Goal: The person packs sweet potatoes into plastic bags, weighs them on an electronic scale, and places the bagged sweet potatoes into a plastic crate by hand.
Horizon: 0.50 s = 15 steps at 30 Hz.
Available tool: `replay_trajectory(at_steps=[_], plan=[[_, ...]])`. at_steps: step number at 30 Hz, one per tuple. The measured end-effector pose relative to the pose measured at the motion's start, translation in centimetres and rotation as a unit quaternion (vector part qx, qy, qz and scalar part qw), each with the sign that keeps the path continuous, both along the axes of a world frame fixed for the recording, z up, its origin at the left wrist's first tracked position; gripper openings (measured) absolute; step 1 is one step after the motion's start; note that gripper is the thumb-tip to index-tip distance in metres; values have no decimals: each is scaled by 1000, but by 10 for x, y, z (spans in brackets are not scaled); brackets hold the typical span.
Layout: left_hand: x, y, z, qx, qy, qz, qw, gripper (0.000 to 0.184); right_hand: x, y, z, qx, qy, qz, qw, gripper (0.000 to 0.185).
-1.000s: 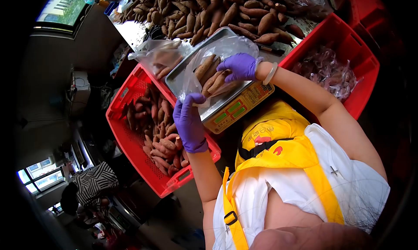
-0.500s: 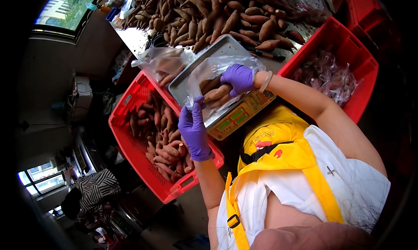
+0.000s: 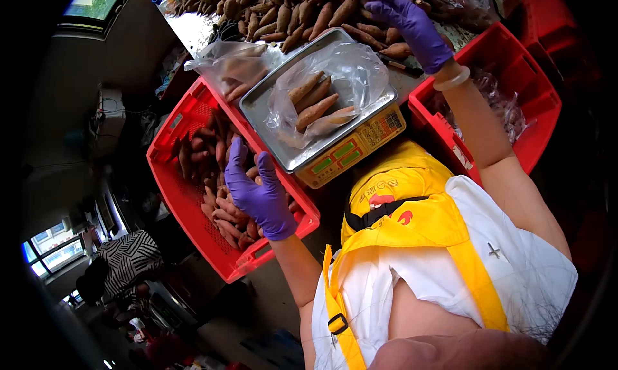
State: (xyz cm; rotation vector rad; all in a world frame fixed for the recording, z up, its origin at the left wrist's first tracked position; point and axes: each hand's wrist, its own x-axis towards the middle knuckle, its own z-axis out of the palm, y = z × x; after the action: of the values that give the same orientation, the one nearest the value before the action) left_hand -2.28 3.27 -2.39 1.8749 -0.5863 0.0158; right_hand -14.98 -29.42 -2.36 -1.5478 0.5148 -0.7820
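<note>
A clear plastic bag with several sweet potatoes in it lies on the metal tray of a yellow weighing scale. My left hand, in a purple glove, is over the red crate at the left, apart from the bag, its fingers spread and empty. My right hand, gloved the same way, reaches out at the near edge of the sweet potato heap. Its fingers are apart and hold nothing that I can see.
The red crate at the left holds reddish sweet potatoes. Another red crate at the right has crumpled clear bags in it. A second filled bag rests beside the scale tray. In the background at lower left is a striped cloth.
Both hands have let go of the bag, which stays on the scale. My right hand has moved up to the heap; my left hand has moved left and down, over the crate.
</note>
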Motion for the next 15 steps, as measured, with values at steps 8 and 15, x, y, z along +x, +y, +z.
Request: replay_trajectory(at_steps=[8, 15], plan=[[-8, -40, -16, 179, -223, 1, 958, 67, 4, 86, -23, -254, 29, 95, 962, 25], [-1, -29, -16, -111, 250, -165, 948, 17, 28, 90, -102, -369, 414, 209, 806, 27]])
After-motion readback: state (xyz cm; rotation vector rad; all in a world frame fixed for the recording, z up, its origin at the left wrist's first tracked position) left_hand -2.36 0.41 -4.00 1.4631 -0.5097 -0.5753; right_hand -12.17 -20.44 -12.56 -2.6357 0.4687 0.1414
